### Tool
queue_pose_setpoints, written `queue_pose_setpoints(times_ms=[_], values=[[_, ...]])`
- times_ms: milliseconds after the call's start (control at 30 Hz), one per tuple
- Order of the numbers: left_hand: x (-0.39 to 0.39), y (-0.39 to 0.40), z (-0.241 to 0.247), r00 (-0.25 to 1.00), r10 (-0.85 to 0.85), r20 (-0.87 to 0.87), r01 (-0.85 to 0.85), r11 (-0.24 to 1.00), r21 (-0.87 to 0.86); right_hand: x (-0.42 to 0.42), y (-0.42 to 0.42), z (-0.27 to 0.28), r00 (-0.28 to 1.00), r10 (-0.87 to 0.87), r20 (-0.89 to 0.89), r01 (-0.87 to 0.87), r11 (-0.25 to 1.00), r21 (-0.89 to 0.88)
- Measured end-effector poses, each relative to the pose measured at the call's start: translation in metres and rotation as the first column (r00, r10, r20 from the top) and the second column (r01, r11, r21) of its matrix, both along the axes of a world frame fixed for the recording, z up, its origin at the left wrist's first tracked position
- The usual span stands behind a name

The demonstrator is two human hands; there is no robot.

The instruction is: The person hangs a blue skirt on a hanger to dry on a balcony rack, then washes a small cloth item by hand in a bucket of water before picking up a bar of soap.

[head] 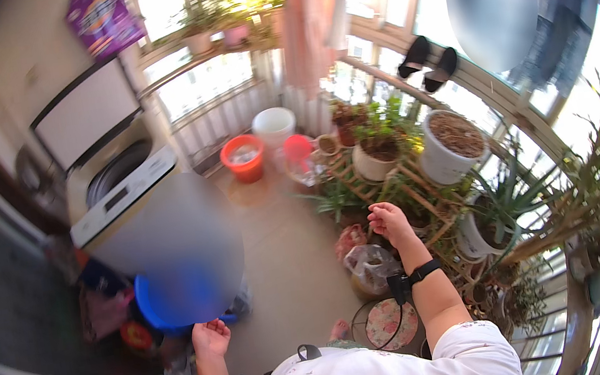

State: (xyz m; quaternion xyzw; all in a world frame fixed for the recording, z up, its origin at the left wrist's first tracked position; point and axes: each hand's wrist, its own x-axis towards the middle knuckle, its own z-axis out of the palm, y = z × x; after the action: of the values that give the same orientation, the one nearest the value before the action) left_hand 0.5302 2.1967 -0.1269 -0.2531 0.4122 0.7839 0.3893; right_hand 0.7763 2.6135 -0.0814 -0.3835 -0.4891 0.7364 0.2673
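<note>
Both arms reach forward from a white flowered shirt, each with a black strapped device. My left hand (211, 339), palm up with fingers loosely curled, holds nothing that shows; it lies just below the rim of a blue plastic basin (149, 306). My right hand (387, 221) is half curled in the air beside a wooden plant rack (423, 192) and holds nothing that I can see. Under the right forearm stands a container wrapped in a clear plastic bag (373, 269), with a round flowered stool (391, 322) nearer my body. A blurred patch hides part of the basin.
A top-loading washing machine (124, 196) stands at the left with its lid up. An orange bucket (245, 163) and a white bucket (274, 124) are by the far railing. Potted plants, including a white pot of soil (452, 144), line the right side. Black shoes (440, 69) rest on the window ledge.
</note>
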Motion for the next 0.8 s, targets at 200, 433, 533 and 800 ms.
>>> queue_pose_setpoints(times_ms=[200,433,533,800], values=[[0.019,-0.153,-0.003,0.956,0.293,0.003,-0.293,0.956,0.003,-0.092,-0.098,0.000,0.960,0.276,-0.046,-0.278,0.960,-0.028],[0.048,-0.295,-0.033,0.817,0.575,0.046,-0.577,0.809,0.114,-0.180,-0.201,-0.003,0.913,0.406,0.039,-0.408,0.912,0.036],[0.065,-0.328,-0.030,0.716,0.695,0.067,-0.698,0.710,0.091,-0.215,-0.207,-0.042,0.878,0.431,0.208,-0.455,0.887,0.083],[0.107,-0.397,-0.046,0.382,0.915,0.130,-0.924,0.381,0.039,-0.355,-0.319,-0.072,0.522,0.744,0.418,-0.800,0.597,-0.064]])
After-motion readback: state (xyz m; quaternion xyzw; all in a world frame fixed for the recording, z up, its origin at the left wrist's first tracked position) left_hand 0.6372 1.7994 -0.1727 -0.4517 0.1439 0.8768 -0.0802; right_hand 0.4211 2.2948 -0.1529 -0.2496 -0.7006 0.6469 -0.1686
